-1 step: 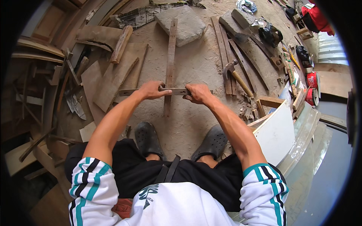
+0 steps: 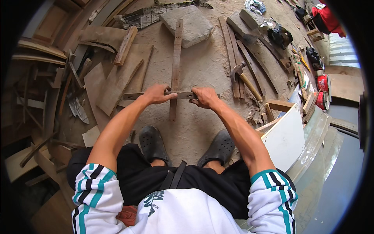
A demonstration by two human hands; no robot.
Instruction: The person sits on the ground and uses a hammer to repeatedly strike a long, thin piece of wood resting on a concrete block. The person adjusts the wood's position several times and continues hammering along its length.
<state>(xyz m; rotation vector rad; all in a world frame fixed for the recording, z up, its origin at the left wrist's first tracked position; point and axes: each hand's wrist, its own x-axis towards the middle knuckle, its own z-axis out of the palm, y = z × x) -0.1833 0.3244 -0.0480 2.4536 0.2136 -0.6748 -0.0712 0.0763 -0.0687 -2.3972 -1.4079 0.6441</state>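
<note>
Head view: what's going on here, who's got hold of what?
A person squats on a dusty floor, both hands on a short wooden strip held crosswise over a long upright plank. The left hand grips it left of the crossing, the right hand on the right. A hammer lies untouched to the right, among scrap boards, with a flat stone slab beyond the plank.

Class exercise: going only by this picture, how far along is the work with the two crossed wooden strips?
Done: a long strip lies lengthwise on the ground. In hand: the left hand and right hand hold a short strip across it. Left: no fastening shows, and the hammer lies untouched.
</note>
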